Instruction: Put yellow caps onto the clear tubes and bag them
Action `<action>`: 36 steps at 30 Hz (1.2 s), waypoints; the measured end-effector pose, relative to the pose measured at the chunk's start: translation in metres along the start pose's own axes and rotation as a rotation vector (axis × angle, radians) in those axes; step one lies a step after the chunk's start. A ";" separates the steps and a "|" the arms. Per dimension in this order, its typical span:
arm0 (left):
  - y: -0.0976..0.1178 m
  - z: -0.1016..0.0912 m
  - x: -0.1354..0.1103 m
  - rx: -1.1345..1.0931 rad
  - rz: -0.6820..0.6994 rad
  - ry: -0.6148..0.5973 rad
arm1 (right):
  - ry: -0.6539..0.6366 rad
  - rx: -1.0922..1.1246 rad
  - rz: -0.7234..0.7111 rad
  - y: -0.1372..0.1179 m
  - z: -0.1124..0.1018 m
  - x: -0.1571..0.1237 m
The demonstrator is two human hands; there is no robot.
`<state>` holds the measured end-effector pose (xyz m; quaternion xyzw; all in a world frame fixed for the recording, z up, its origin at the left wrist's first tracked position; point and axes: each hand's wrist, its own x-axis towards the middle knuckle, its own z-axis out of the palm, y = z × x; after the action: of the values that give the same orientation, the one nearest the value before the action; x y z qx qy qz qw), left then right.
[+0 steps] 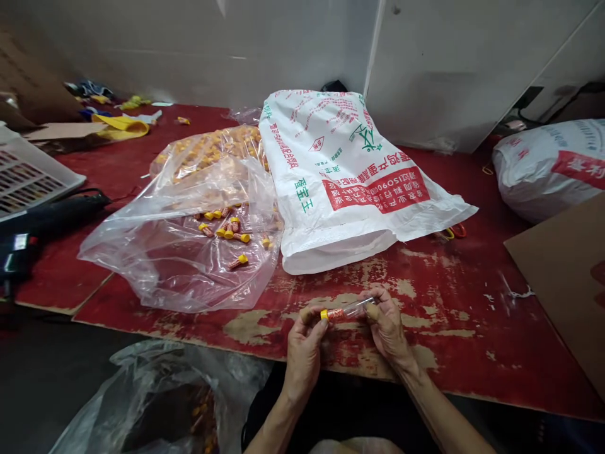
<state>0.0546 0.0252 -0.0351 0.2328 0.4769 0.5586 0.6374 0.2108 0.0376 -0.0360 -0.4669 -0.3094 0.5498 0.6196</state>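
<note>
My left hand (302, 353) pinches the yellow-capped vial (334, 313), which has red-and-white contents or a red-and-white label, near its cap. To its right a clear plastic tube (355, 307) lines up with the vial, end to end. The fingers of my right hand (388, 328) are closed round the tube's far end. Whether the vial sits partly inside the tube or only touches it, I cannot tell. Both hands are just above the table's front edge. Similar yellow-capped vials (229, 232) lie in an open clear plastic bag (165, 265) to the left.
Beyond my hands a white woven sack (326, 170) lies on the worn red table (302, 293). A white crate (33, 164) and a black tool (51, 221) are at left. Cardboard (562, 271) and another sack (543, 170) stand right. Another plastic bag (155, 391) hangs below the edge.
</note>
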 end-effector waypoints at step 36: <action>0.144 -0.082 0.147 1.759 0.611 0.110 | -0.105 -1.075 -0.611 -0.021 -0.021 0.129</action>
<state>-0.0985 0.1814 -0.0020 0.7205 0.6762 0.1503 0.0338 0.2642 0.1590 -0.0416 -0.5763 -0.6930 0.1368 0.4110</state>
